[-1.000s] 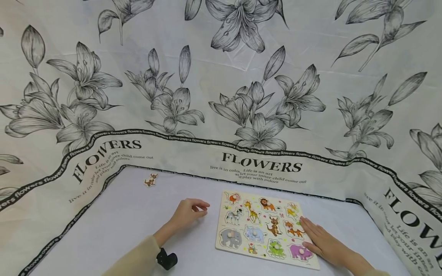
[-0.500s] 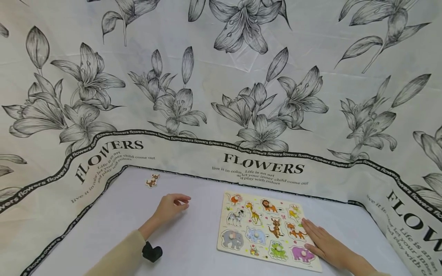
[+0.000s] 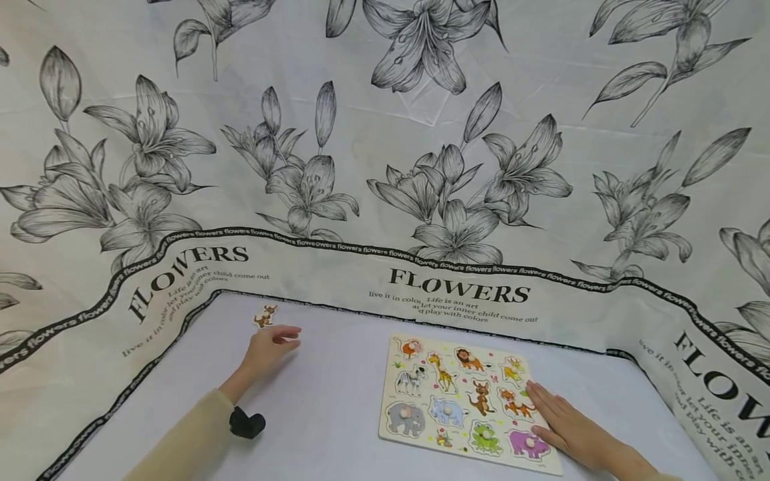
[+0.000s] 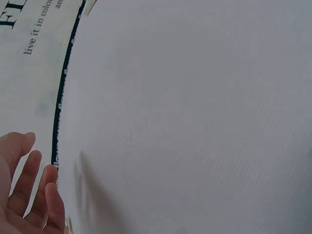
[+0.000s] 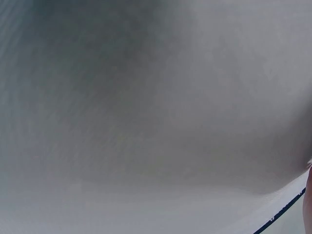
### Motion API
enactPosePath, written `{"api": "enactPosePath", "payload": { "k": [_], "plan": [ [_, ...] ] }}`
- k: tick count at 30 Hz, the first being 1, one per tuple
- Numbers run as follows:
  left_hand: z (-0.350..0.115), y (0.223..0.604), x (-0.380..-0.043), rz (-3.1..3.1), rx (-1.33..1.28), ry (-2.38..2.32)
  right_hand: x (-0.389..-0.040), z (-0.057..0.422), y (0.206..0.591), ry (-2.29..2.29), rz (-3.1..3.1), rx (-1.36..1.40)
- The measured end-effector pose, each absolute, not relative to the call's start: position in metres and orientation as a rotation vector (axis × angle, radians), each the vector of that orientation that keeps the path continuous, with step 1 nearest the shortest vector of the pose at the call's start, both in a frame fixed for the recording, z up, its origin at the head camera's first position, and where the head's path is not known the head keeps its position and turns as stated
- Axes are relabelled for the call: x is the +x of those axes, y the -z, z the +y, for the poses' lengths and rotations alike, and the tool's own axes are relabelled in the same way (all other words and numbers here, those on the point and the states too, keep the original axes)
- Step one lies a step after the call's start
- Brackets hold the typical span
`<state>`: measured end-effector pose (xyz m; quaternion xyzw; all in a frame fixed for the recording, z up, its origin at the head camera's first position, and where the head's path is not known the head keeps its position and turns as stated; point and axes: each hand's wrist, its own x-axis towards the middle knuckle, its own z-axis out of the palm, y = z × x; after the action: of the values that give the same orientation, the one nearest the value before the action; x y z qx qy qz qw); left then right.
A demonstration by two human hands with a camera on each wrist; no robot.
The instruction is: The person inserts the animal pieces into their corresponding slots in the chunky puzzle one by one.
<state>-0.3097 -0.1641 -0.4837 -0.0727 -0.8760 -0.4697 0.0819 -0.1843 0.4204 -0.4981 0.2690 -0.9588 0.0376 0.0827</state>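
Note:
My left hand (image 3: 268,350) is over the left part of the table, fingers loosely bent and holding nothing. Just beyond it lies a small brown kangaroo puzzle piece (image 3: 265,315), its lower edge close to the knuckles in the head view. In the left wrist view the left hand (image 4: 30,187) shows relaxed, parted fingers. My right hand (image 3: 571,427) rests with straight fingers on the right edge of a wooden animal puzzle board (image 3: 421,437). On the board are several animals, among them a grey elephant (image 3: 406,419), a green frog (image 3: 484,437) and a purple hippo (image 3: 529,443).
A white cloth covers the table (image 3: 325,414). Behind it rises a floral curtain (image 3: 337,267) with a black printed border. A black wrist camera (image 3: 247,423) sits under the left forearm.
My left hand has moved left and a little away from me, from beside the board to the kangaroo piece. The right hand and the board stay in place.

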Motion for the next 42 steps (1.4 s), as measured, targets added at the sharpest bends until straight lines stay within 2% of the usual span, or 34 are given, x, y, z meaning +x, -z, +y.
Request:
{"api": "enactPosePath", "payload": {
  "k": [12,20,31,42],
  "plan": [
    [-0.193,0.480,-0.328,-2.585,0.063,1.439,-0.183,0.419,0.497,-0.127,-2.880,0.793],
    [-0.199,0.473,-0.346,-2.562,0.109,1.416,-0.184,0.423,0.497,-0.088,-2.870,0.796],
    [-0.213,0.482,-0.360,-2.576,0.280,1.344,-0.185,0.423,0.495,-0.044,-2.848,0.842],
    [-0.215,0.495,-0.370,-2.568,0.275,1.348,-0.187,0.422,0.495,-0.055,-2.845,0.870]
  ]
}}
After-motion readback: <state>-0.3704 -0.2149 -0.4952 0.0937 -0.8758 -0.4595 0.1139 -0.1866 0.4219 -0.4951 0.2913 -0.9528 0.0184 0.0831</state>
